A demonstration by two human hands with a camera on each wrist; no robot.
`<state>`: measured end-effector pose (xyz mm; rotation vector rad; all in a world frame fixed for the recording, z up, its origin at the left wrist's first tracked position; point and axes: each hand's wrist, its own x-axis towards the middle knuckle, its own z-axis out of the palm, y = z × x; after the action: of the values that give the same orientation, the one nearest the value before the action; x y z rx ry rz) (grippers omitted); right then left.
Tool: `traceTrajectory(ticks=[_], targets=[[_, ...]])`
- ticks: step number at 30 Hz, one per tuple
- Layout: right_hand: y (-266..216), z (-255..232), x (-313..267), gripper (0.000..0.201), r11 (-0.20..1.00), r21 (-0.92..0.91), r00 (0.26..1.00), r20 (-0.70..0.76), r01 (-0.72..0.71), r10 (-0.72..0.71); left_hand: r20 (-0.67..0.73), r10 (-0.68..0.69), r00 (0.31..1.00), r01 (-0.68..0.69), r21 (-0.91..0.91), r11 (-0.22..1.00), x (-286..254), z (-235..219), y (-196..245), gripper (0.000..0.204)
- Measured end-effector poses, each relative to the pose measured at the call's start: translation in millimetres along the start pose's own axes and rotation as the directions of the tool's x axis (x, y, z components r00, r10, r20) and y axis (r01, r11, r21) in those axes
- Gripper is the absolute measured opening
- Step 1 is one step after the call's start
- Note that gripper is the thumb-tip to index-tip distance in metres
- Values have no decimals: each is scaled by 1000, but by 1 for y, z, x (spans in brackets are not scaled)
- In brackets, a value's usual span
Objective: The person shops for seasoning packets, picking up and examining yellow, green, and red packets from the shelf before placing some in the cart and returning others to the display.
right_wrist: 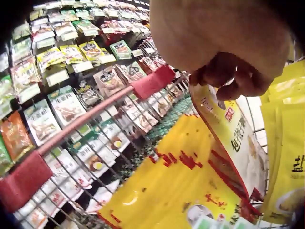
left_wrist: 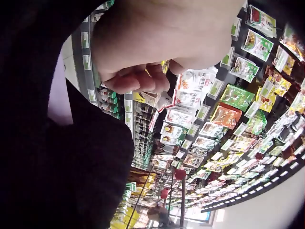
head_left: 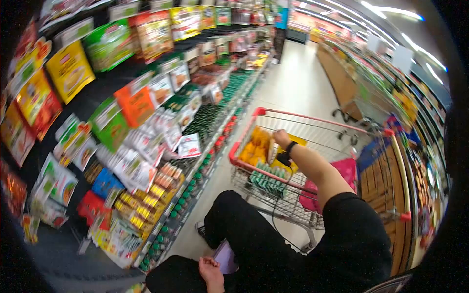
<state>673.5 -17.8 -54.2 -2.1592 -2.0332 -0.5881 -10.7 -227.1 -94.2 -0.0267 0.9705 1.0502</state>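
Right hand [right_wrist: 219, 43] pinches white packet [right_wrist: 243, 143] right of centre — best upright, flush with yellow packs [right_wrist: 167, 176]; left hand [head_left: 211, 272] loosely curled, empty.

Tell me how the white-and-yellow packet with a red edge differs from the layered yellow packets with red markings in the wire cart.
The white-and-yellow packet has its top edge in the right hand; the layered yellow packets are not gripped. The first shows a white panel, the others mostly yellow. Both are in the wire cart.
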Motion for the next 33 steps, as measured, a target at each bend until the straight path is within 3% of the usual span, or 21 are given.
traceTrajectory(ticks=[1,2,4,7,9,11,12,13,15,16,18,19,20,22,23,25,27,28,29,31,33], targets=[[-28,-26,23,21,620,533,802,223,-576,554,9,-1,1000,1,34,999,0,5,-1,31],[-45,-53,31,25,457,655,739,240,-602,630,12,7,1000,-8,57,998,-5,9,-1,31],[-76,-118,41,36,226,796,680,287,-561,675,145,2,989,-10,54,998,16,-35,-10,37],[-120,-189,59,36,23,936,712,251,-351,656,138,-70,988,69,13,998,-12,2,11,21],[-150,-232,65,34,23,982,832,146,-187,535,181,-35,983,29,39,999,-22,14,20,20],[-204,-284,69,25,-260,956,828,254,-136,500,232,57,971,-85,114,990,-37,29,34,19],[-222,-298,68,23,-296,948,897,230,-119,376,272,129,954,-180,170,969,-46,42,46,20],[-238,-306,66,23,-138,983,957,154,-123,245,313,199,929,-275,223,935,-54,54,57,20],[-277,-323,62,19,-94,993,989,56,-69,-136,431,400,809,-570,408,714,-61,71,78,20],[-303,-332,58,17,-151,985,963,38,-81,-267,438,531,726,-688,487,539,-63,81,84,16],[-352,-345,44,17,-333,925,876,2,-186,-482,607,621,496,-807,587,71,-73,112,100,79],[-377,-337,40,19,-335,927,817,-58,-170,-574,604,592,534,-773,632,53,-76,116,111,116],[-401,-331,29,20,-358,889,747,-27,-287,-664,674,635,377,-843,534,-67,-77,126,115,112],[-438,-316,11,23,-376,869,596,-123,-321,-794,675,687,269,-775,575,-262,-87,143,119,93],[-448,-316,7,25,-386,826,491,-156,-411,-857,458,738,495,-773,621,133,-67,118,119,68],[-458,-322,-5,29,-430,606,456,-123,-669,-882,448,787,425,-810,576,110,-86,132,119,29],[-450,-319,6,36,-412,704,403,-193,-579,-895,526,722,450,-699,711,-82,-79,104,123,24],[-445,-308,13,38,-272,823,268,-152,-499,-951,508,739,442,-690,719,-83,-81,100,122,22],[-445,-307,9,37,-357,785,347,-194,-507,-918,527,741,417,-637,750,-175,-82,96,127,19],[-438,-299,12,35,-290,910,311,-195,-297,-930,349,688,636,-612,772,174,-85,84,139,18],[-427,-318,25,29,-239,967,211,-217,-83,-953,277,732,622,-634,727,263,-88,83,165,18]])
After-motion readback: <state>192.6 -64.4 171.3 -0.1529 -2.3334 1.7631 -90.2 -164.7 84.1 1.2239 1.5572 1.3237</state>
